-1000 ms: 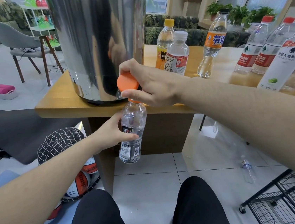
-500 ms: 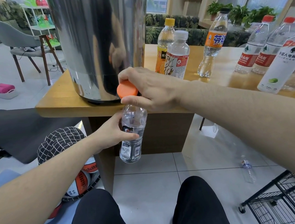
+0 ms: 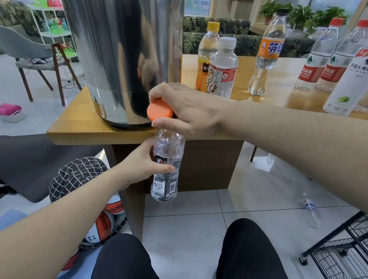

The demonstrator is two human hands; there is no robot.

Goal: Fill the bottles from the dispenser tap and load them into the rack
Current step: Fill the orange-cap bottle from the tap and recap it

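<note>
Nearest the camera are the person's two knees in black trousers, over a pale tiled floor. At the lower right corner stands a black wire rack [image 3: 361,254], and just beyond it a small clear bottle [image 3: 310,209] lies on the tiles. The left hand [image 3: 140,165] grips the middle of a clear bottle [image 3: 167,164] held upright below the table edge, thumb across its label. The right hand [image 3: 184,109] reaches in from the right and pinches an orange cap [image 3: 160,111] at the top of that bottle, with the cap tilted; I cannot tell whether it sits on the neck. Directly behind stands the steel dispenser [image 3: 129,53] on the near corner of the wooden table [image 3: 74,131]. Farther along the table stand several more bottles, among them one with an orange label [image 3: 268,54] and two with red labels
</note>
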